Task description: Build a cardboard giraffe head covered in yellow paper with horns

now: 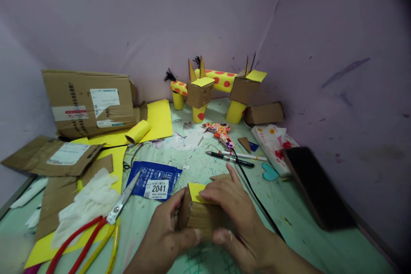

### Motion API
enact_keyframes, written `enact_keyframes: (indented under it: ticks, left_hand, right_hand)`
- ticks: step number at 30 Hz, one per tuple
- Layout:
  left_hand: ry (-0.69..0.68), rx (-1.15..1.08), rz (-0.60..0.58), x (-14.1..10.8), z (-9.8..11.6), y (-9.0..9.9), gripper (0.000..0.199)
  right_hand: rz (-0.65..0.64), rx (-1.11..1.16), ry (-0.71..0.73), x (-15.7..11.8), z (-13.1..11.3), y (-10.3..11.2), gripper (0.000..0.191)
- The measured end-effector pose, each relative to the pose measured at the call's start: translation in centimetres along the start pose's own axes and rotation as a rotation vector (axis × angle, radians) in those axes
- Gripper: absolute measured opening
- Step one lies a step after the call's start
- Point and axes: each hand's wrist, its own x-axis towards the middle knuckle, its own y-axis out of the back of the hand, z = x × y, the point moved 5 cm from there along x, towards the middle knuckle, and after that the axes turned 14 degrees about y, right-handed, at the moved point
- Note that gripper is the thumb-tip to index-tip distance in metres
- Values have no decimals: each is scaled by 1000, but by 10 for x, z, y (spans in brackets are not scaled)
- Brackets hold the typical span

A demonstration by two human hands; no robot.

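Note:
A small cardboard box (208, 216) with a yellow paper piece (195, 189) on its top is between my hands at the front of the table. My left hand (167, 233) grips its left side, thumb along the front face. My right hand (239, 214) closes over the right side, with fingertips on the yellow paper and the thumb low at the front; one finger sticks up. My palm hides the box's right end. Just beyond lies a blue packet (154, 180) with a label reading 2041.
Scissors (112, 218) with red and yellow handles lie left, beside a crumpled white glove (88, 203). Two spotted yellow animal figures (201, 94) stand at the back. A patterned glue gun (221, 132) trails a black cord. A pen (229, 159) and a phone (316, 186) lie right.

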Motion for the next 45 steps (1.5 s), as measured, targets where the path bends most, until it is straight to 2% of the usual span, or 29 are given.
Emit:
enact_keyframes:
  ticks: [5, 7, 9, 11, 12, 14, 19, 20, 22, 24, 26, 32, 36, 39, 41, 45]
  left_hand:
    - [-2, 25, 71, 0, -5, 3, 59]
    - [-28, 23, 157, -4, -1, 8, 62]
    - [-88, 13, 353, -12, 8, 21, 67]
    - [-173, 3, 605, -24, 21, 36, 70]
    - [-210, 4, 699, -29, 26, 41, 69]
    - [-252, 31, 779, -34, 33, 44, 66]
    - [-185, 206, 670, -22, 26, 26, 57]
    - [-177, 256, 642, -19, 23, 21, 56]
    - [-168, 355, 601, -13, 17, 15, 55]
    - [-167, 418, 591, -8, 11, 13, 51]
    - [-175, 453, 586, -4, 7, 13, 50]
    - [-203, 528, 596, 2, 1, 16, 53]
    - [-199, 536, 592, 3, 1, 14, 53]
    - [-184, 548, 586, 2, -1, 13, 65]
    - [-157, 593, 612, 0, -3, 14, 75]
    - [-162, 666, 691, -9, 0, 19, 84]
  right_hand:
    - [-40, 12, -6, -1, -3, 1, 43]
    - [55, 30, -25, -2, -1, 11, 44]
    - [261, 27, -149, -6, 10, 29, 40]
    - [447, -15, -358, -14, 26, 46, 31]
    - [483, -42, -455, -17, 34, 51, 27]
    - [412, -84, -580, -18, 45, 54, 22]
    - [-179, -179, -728, -17, 49, 28, 20]
    - [-261, -201, -748, -17, 47, 23, 20]
    - [-338, -252, -755, -18, 44, 14, 25]
    - [-357, -295, -729, -18, 43, 7, 39]
    - [-370, -324, -718, -20, 44, 1, 45]
    - [-325, -264, -716, -22, 48, -6, 17]
    - [-250, -305, -716, -20, 52, 12, 19]
    - [-140, -421, -715, -20, 60, 34, 19]
    - [-117, -474, -687, -20, 64, 40, 20]
    - [-273, -450, -518, -15, 63, 23, 24]
